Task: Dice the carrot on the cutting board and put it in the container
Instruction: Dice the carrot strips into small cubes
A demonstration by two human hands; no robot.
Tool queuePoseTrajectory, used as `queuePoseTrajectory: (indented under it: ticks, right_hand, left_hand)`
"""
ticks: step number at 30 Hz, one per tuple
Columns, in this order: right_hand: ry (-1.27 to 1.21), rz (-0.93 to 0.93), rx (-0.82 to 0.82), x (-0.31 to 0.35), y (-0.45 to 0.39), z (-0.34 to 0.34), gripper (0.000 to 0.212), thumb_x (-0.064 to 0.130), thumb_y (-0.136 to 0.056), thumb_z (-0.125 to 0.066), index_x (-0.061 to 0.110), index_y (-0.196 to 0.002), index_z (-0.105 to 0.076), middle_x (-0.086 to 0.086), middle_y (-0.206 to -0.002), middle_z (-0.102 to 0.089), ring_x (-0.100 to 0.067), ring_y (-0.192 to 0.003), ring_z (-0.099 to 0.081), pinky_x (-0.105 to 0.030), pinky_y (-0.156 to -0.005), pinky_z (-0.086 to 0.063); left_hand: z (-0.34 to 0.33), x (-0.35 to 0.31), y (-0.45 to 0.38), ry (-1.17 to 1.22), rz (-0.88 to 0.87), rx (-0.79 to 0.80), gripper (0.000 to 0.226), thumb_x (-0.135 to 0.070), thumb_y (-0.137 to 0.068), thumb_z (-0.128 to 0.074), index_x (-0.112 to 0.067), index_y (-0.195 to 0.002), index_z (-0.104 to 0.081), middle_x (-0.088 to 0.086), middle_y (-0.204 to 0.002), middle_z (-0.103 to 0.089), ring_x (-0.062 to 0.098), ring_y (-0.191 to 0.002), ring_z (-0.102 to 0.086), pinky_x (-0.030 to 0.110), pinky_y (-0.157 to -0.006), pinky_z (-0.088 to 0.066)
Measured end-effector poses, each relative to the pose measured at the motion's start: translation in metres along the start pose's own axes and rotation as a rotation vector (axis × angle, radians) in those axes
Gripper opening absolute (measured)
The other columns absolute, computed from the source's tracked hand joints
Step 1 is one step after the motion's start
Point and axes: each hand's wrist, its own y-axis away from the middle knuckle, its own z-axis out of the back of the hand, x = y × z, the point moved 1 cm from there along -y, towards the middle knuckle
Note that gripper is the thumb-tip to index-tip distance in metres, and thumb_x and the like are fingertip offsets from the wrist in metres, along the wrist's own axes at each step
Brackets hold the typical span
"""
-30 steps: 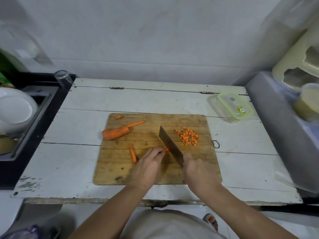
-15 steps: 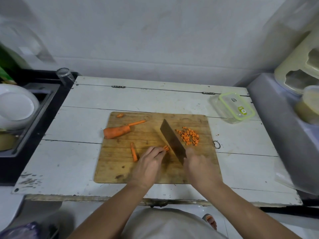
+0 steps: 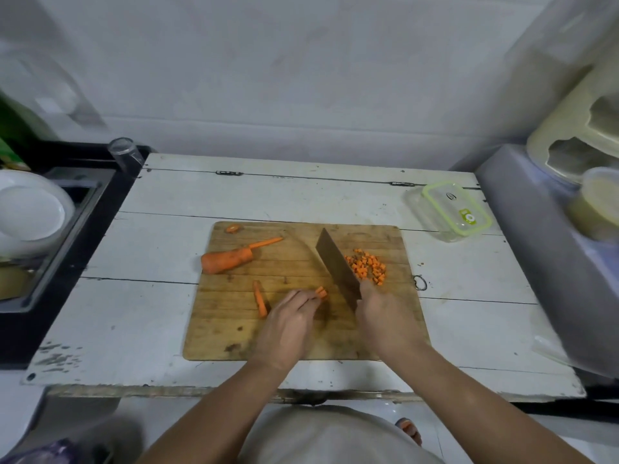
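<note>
scuffed wooden cutting board (image 3: 234, 329), dull metal cleaver (image 3: 336, 266), clear plastic container (image 3: 449, 212)

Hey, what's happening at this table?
A person is dicing a carrot on a wooden board. The right hand grips a cleaver, and the left hand holds carrot strips beside the blade. A pile of dice lies right of the cleaver. A big carrot piece and a strip wait uncut. The container stands lidded, off the board.

Carrot (image 3: 227, 260) and dice (image 3: 367, 264): orange. Cutting board (image 3: 234, 329): brown wood grain. Container (image 3: 449, 211): clear, lime-green rim. Table (image 3: 160, 296): white planks, chipped paint.
</note>
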Motion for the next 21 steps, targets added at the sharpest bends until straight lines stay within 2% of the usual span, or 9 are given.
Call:
queuePoseTrajectory:
  ticks: [2,5,6,9,12,17,21]
  right_hand:
    - [0.021,0.024,0.015,-0.006,0.016,0.001,0.013,0.023,-0.106,-0.038,0.021,-0.117,-0.044,-0.004,-0.081,-0.059,-0.028,-0.071,-0.057,-0.035,-0.057,-0.043]
    - [0.105,0.073,0.047,-0.001,0.031,0.0,0.005,0.021,-0.106,-0.039,0.022,-0.111,-0.041,0.002,-0.071,-0.048,-0.022,-0.06,-0.05,-0.029,-0.044,-0.027]
    - [0.122,0.071,0.056,0.001,0.034,-0.001,0.007,0.019,-0.105,-0.041,0.022,-0.111,-0.04,0.001,-0.072,-0.05,-0.022,-0.06,-0.051,-0.029,-0.044,-0.027]
    - [0.183,0.059,0.079,0.012,0.038,-0.003,0.021,0.007,-0.099,-0.047,0.021,-0.113,-0.04,-0.004,-0.082,-0.065,-0.025,-0.064,-0.058,-0.033,-0.051,-0.039]
    - [0.177,0.102,0.072,0.029,0.024,-0.006,0.03,-0.003,-0.093,-0.05,0.018,-0.111,-0.04,-0.005,-0.087,-0.068,-0.029,-0.074,-0.068,-0.036,-0.056,-0.044]
    - [-0.028,0.043,0.023,0.023,-0.009,-0.006,0.004,0.017,-0.104,-0.042,0.02,-0.103,-0.04,-0.003,-0.08,-0.058,-0.031,-0.079,-0.065,-0.037,-0.06,-0.044]
    - [-0.059,0.026,0.007,-0.002,0.013,-0.009,0.011,0.028,-0.106,-0.04,0.021,-0.112,-0.045,-0.005,-0.085,-0.066,-0.029,-0.075,-0.065,-0.043,-0.064,-0.055]
  left_hand:
    - [-0.001,-0.001,0.0,0.006,0.0,-0.003,0.046,0.005,-0.086,-0.064,-0.012,-0.129,-0.07,0.0,-0.126,-0.066,0.012,-0.118,-0.056,0.027,-0.103,-0.05]
    - [-0.002,-0.002,0.001,-0.029,-0.018,0.01,0.051,0.004,-0.083,-0.066,-0.013,-0.13,-0.068,-0.002,-0.129,-0.065,0.011,-0.12,-0.054,0.025,-0.105,-0.048]
    - [-0.002,-0.001,0.001,-0.034,-0.026,0.006,0.051,0.004,-0.082,-0.067,-0.013,-0.13,-0.068,-0.002,-0.128,-0.065,0.011,-0.12,-0.054,0.025,-0.106,-0.047]
    - [-0.003,0.001,-0.001,-0.023,-0.016,0.007,0.047,0.005,-0.083,-0.063,-0.01,-0.127,-0.07,0.001,-0.124,-0.067,0.014,-0.116,-0.057,0.028,-0.104,-0.049]
    - [-0.003,0.002,-0.001,-0.021,-0.014,0.015,0.043,0.006,-0.083,-0.055,-0.006,-0.121,-0.071,0.004,-0.12,-0.067,0.018,-0.113,-0.058,0.033,-0.098,-0.053]
    - [0.001,-0.002,0.003,0.004,-0.003,-0.017,0.047,0.004,-0.08,-0.07,-0.012,-0.124,-0.072,-0.001,-0.125,-0.067,0.013,-0.117,-0.058,0.027,-0.102,-0.051]
    - [0.004,-0.006,0.003,0.023,0.025,-0.041,0.041,0.004,-0.083,-0.073,-0.012,-0.121,-0.074,0.001,-0.122,-0.067,0.015,-0.112,-0.062,0.028,-0.094,-0.057]
